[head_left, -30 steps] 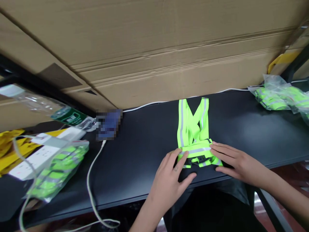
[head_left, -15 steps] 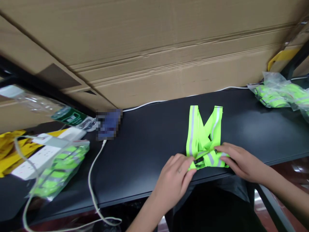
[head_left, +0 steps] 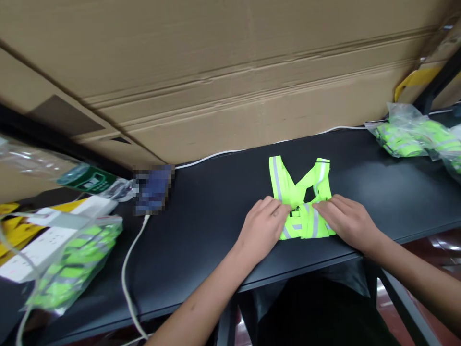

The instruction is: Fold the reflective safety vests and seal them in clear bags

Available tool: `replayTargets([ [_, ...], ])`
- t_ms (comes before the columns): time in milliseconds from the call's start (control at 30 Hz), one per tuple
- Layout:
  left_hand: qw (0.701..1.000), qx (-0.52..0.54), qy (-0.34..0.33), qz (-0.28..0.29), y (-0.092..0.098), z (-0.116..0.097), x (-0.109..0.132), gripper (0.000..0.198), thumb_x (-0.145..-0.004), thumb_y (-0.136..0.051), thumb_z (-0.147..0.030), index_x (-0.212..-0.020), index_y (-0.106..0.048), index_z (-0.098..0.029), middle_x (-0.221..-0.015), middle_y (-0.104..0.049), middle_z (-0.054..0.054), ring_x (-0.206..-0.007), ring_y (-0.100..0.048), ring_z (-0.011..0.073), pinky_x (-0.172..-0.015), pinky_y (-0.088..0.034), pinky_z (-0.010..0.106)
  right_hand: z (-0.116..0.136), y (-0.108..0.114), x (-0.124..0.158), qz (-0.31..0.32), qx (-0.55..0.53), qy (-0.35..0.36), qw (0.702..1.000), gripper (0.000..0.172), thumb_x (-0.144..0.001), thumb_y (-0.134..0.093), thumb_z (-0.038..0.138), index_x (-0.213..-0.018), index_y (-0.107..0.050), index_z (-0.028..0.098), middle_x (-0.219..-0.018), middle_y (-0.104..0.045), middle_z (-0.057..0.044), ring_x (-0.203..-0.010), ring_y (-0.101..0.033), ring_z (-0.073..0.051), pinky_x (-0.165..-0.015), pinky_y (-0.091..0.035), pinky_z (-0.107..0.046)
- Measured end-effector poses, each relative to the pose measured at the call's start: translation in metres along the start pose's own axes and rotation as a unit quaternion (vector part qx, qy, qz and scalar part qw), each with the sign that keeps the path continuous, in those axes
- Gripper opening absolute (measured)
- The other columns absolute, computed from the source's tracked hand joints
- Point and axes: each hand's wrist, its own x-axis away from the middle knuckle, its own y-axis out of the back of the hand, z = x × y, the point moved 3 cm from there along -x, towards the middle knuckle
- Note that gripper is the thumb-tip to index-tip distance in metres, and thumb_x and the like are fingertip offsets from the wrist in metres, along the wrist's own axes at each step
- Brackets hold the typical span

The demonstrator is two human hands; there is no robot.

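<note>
Vest [head_left: 300, 197] is pinched at 9 o'clock by left hand [head_left: 262, 226], flattened at 3 o'clock by open right hand [head_left: 347, 221]; edges are best kept square

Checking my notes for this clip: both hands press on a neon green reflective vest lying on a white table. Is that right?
Not quite. The head view shows the table is black, not white. The left hand and right hand do press on the neon green reflective vest.
</note>
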Motion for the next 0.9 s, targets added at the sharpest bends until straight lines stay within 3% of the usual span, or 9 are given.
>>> replayTargets([
  [100,0.998,-0.024,-0.033,-0.041,0.009,-0.009,0.008,0.020,-0.100,-0.049,-0.010,-0.098,-0.069,-0.016,-0.087,-0.073,0.005,-0.082,-0.065,0.0189,-0.077,-0.056,0.034,0.008,0.011,0.009,0.004,-0.037,0.065,0.997,0.020,-0.102,-0.055,0.031,-0.110,-0.065,0.015,-0.084,-0.068,-0.008,-0.076,-0.064,-0.021,-0.071,-0.056,-0.036],
  [167,0.997,-0.030,-0.038,-0.055,0.015,-0.015,0.017,0.019,-0.099,-0.051,-0.010,-0.103,-0.069,-0.015,-0.092,-0.075,0.006,-0.088,-0.069,0.0201,-0.084,-0.059,0.036,0.009,0.016,0.017,0.010,-0.072,0.056,0.996,0.042,-0.100,-0.057,0.045,-0.125,-0.061,0.012,-0.100,-0.069,-0.014,-0.091,-0.067,-0.025,-0.077,-0.060,-0.040],
  [233,0.997,-0.030,-0.040,-0.051,0.018,-0.023,0.028,0.019,-0.099,-0.055,-0.017,-0.113,-0.067,-0.011,-0.105,-0.075,0.012,-0.103,-0.070,0.0253,-0.092,-0.059,0.041,0.010,0.019,0.026,0.030,-0.090,0.023,0.995,0.051,-0.098,-0.057,0.048,-0.133,-0.056,0.010,-0.119,-0.066,-0.021,-0.108,-0.066,-0.029,-0.085,-0.061,-0.043],
  [333,0.999,-0.036,-0.029,-0.027,0.016,-0.036,0.046,0.051,-0.096,-0.062,-0.041,-0.131,-0.058,-0.004,-0.129,-0.066,0.024,-0.127,-0.060,0.0372,-0.096,-0.059,0.048,0.014,0.019,0.035,0.069,-0.097,-0.011,0.993,0.055,-0.096,-0.063,0.041,-0.139,-0.052,0.010,-0.138,-0.058,-0.022,-0.130,-0.056,-0.032,-0.100,-0.056,-0.048],
  [400,0.999,-0.033,-0.018,-0.033,0.013,-0.045,0.056,0.058,-0.093,-0.066,-0.045,-0.133,-0.056,-0.005,-0.132,-0.063,0.025,-0.128,-0.059,0.0389,-0.094,-0.060,0.049,0.018,0.018,0.039,0.084,-0.097,-0.012,0.992,0.060,-0.094,-0.066,0.042,-0.142,-0.049,0.010,-0.140,-0.060,-0.020,-0.134,-0.052,-0.032,-0.107,-0.052,-0.051],
  [567,0.996,-0.022,-0.015,-0.085,0.013,-0.067,0.075,0.034,-0.091,-0.071,-0.019,-0.122,-0.063,-0.008,-0.113,-0.071,0.017,-0.112,-0.066,0.0296,-0.099,-0.057,0.048,0.030,0.019,0.049,0.056,-0.074,0.013,0.996,0.061,-0.093,-0.063,0.056,-0.129,-0.056,0.007,-0.123,-0.070,-0.018,-0.121,-0.062,-0.031,-0.105,-0.052,-0.052],
  [667,0.996,-0.004,-0.025,-0.090,0.016,-0.071,0.073,0.029,-0.094,-0.067,-0.018,-0.121,-0.061,-0.007,-0.112,-0.072,0.017,-0.108,-0.067,0.0275,-0.092,-0.058,0.042,0.030,0.021,0.051,0.019,-0.080,0.002,0.997,0.060,-0.095,-0.053,0.062,-0.122,-0.058,0.008,-0.107,-0.073,-0.017,-0.107,-0.067,-0.029,-0.092,-0.057,-0.046],
  [800,0.996,0.063,0.004,-0.059,0.014,-0.053,0.047,0.021,-0.103,-0.051,-0.022,-0.118,-0.060,-0.011,-0.094,-0.073,0.009,-0.080,-0.066,0.0194,-0.072,-0.057,0.034,0.014,0.017,0.036,0.024,-0.112,-0.055,0.992,0.040,-0.103,-0.045,0.050,-0.105,-0.062,0.014,-0.085,-0.069,-0.010,-0.077,-0.065,-0.021,-0.066,-0.056,-0.034],
  [900,0.996,0.072,0.049,-0.006,0.007,-0.032,0.020,0.024,-0.105,-0.045,-0.024,-0.112,-0.065,-0.013,-0.090,-0.069,0.008,-0.085,-0.060,0.0213,-0.074,-0.054,0.034,0.000,0.008,0.018,0.078,-0.118,-0.112,0.984,0.037,-0.106,-0.040,0.042,-0.088,-0.062,0.018,-0.079,-0.064,-0.007,-0.073,-0.062,-0.020,-0.064,-0.053,-0.033],
])
